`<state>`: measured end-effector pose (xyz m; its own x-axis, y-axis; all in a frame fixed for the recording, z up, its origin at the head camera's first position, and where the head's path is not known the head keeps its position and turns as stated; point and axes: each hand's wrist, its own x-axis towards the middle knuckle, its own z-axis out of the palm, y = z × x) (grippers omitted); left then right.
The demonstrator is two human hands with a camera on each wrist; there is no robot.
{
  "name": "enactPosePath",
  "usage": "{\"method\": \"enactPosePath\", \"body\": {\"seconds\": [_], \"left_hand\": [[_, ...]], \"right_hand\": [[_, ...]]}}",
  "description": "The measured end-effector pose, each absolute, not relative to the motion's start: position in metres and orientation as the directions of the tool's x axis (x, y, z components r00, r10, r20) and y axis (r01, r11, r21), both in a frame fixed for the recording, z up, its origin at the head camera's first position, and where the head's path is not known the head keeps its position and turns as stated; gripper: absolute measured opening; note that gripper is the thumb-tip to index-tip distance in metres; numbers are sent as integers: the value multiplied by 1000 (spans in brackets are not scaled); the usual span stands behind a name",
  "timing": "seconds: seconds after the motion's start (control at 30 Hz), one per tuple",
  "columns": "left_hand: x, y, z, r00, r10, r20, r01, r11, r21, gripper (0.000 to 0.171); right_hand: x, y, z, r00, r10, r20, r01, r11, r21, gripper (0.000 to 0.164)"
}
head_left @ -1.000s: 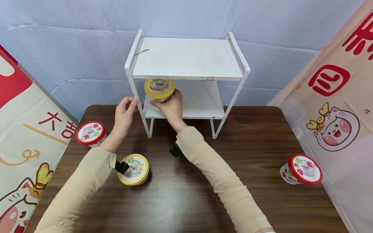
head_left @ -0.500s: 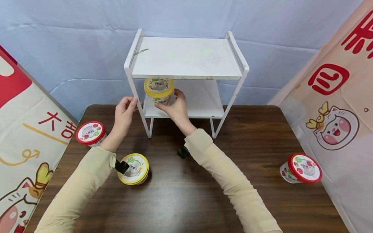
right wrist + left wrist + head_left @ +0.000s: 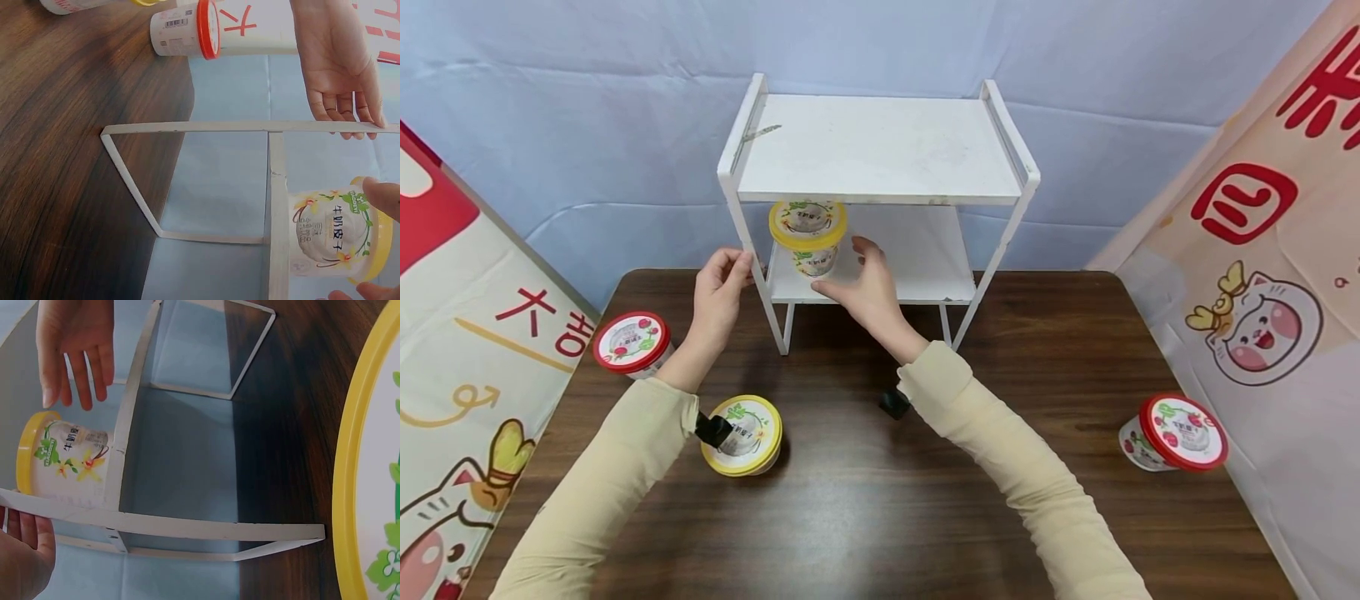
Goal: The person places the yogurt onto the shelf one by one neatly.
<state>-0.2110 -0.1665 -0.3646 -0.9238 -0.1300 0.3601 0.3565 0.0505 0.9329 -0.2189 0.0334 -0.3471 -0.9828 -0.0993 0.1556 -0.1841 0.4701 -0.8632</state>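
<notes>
A white two-tier rack (image 3: 880, 150) stands at the back of the table. On its lower shelf, at the left end, an upright tub with a yellow lid (image 3: 808, 237) sits partly under the top shelf's edge. My right hand (image 3: 874, 287) is just right of this tub, thumb and fingers spread, with a gap showing between them and its side. My left hand (image 3: 721, 287) pinches the rack's left front post; the right wrist view shows the left hand's fingers (image 3: 340, 107) curled past that post (image 3: 206, 127).
Another yellow-lidded tub (image 3: 745, 450) stands below my left wrist. A red-lidded tub (image 3: 634, 343) is at the table's left edge, and one more red-lidded tub (image 3: 1176, 435) is at the right. Printed cloths flank the brown table (image 3: 865, 517).
My right hand has let go of the yellow-lidded tub and drawn back to the right and toward me. The tub stays on the lower shelf. My left hand has kept its place.
</notes>
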Motion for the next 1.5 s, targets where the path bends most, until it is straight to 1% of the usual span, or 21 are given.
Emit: {"method": "enactPosePath", "body": {"seconds": [0.23, 0.5, 0.73, 0.87, 1.03, 1.2, 1.5], "left_hand": [[-211, -166, -365, -923, -128, 363, 358, 55, 932, 11], [-210, -166, -362, -932, -131, 338, 335, 45, 941, 12], [-196, -159, -344, -935, -131, 329, 325, 53, 944, 12], [-195, -158, -343, -935, -131, 330, 325, 58, 944, 12], [-196, -159, -344, -935, -133, 329, 325, 54, 944, 12], [-205, -164, -357, -934, -141, 329, 326, 43, 944, 12], [-211, -165, -365, -922, -156, 354, 355, 23, 935, 13]], "right_hand": [[-216, 41, -351, -972, -128, 196, -234, 495, -837, 72], [-208, 50, -352, -945, -227, 234, -323, 544, -774, 64], [-199, 58, -353, -916, -322, 240, -394, 605, -692, 57], [-192, 62, -353, -905, -353, 239, -418, 622, -662, 52], [-185, 68, -354, -885, -391, 252, -460, 652, -603, 48], [-180, 73, -357, -868, -424, 256, -492, 673, -552, 45], [-175, 77, -363, -863, -463, 203, -498, 706, -503, 42]]}}
